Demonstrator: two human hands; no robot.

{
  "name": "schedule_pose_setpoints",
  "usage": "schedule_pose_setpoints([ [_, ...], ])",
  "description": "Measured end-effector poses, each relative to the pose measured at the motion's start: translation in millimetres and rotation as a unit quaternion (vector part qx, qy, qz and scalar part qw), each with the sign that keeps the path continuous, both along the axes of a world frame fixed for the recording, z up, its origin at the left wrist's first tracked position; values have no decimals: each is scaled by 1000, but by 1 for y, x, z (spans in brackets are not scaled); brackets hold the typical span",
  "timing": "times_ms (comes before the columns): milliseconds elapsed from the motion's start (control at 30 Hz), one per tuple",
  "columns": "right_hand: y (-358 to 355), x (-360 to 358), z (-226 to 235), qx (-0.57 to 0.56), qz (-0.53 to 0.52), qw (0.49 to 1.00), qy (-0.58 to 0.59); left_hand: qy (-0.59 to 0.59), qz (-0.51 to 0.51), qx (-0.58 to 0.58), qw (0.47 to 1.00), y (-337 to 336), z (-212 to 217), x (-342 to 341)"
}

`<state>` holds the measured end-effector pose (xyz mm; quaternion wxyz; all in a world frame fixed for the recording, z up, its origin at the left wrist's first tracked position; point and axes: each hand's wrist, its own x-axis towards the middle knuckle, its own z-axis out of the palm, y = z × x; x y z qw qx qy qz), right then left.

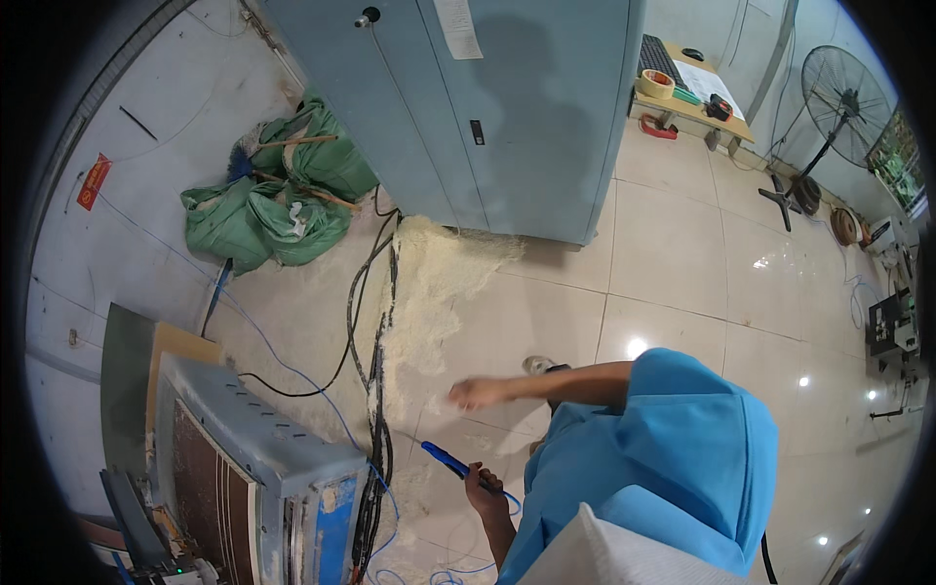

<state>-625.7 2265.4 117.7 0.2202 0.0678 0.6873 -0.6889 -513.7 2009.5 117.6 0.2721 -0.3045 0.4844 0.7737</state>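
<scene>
My left hand (482, 482) is closed around the grip of a blue air blow gun (445, 458). Its thin nozzle points toward the bundle of black cables (377, 409) on the floor, and a thin blue hose (515, 503) trails from its rear end. Above it in the head view, my right hand (476, 393) is stretched out over the floor, blurred, so its fingers cannot be made out. Pale yellow sawdust-like powder (429, 278) is heaped beside the cables and spreads thinly toward my hands.
A tall grey-blue cabinet (546, 127) stands ahead. Green sacks (292, 214) lean by the left wall. A grey machine housing (263, 429) fills the lower left. At the far right are a desk (726, 117) and a standing fan (846, 102). Blue hose loops lie at the lower edge.
</scene>
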Motion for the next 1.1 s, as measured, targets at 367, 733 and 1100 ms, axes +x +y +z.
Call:
schedule_pose_setpoints([
  [367,403,-39,96,154,-449,876,88,-68,-60,-48,995,192,-27,-103],
  [733,686,-81,621,561,-460,266,634,87,-166,-98,977,296,-36,-207],
  [1100,806,-111,681,778,-421,392,253,67,-88,-151,982,305,-52,-218],
])
